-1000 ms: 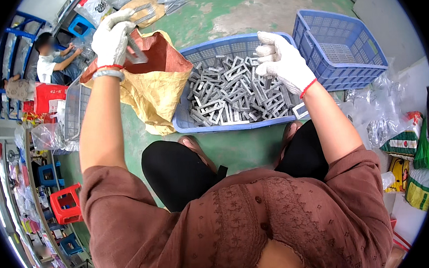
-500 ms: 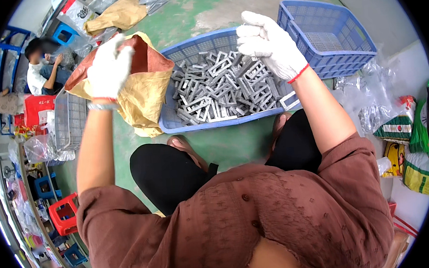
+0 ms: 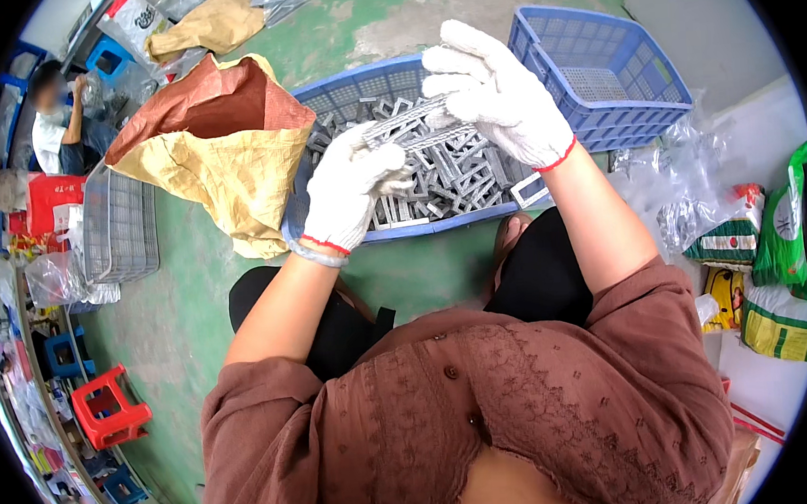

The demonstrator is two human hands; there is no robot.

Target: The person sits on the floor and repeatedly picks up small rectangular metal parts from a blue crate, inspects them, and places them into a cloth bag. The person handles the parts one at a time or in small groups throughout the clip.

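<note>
Both hands wear white knitted gloves with red cuffs. Between them is a grey rectangular metal frame (image 3: 419, 123), raised above a heap of similar frames (image 3: 454, 180). My left hand (image 3: 349, 189) closes on its left end, thumb and fingers curled. At the other end, my right hand (image 3: 500, 94) grips with the thumb side, its other fingers partly extended. The heap lies in a long blue plastic crate (image 3: 356, 84) before my feet. Left of the crate stands a yellow woven sack (image 3: 223, 175) with a reddish-brown lining, its mouth gaping.
Another blue crate (image 3: 635, 113) stands at the far right. Clear plastic bags (image 3: 687, 207) and filled bags (image 3: 782, 317) lie along the right wall. At left are a grey crate (image 3: 120, 223), a red stool (image 3: 108, 406) and a seated person (image 3: 64, 134) farther back.
My left hand has come from over the sack's mouth rightward and down to the metal frame. My right hand stays above the crate, and the frame now spans between both hands.
</note>
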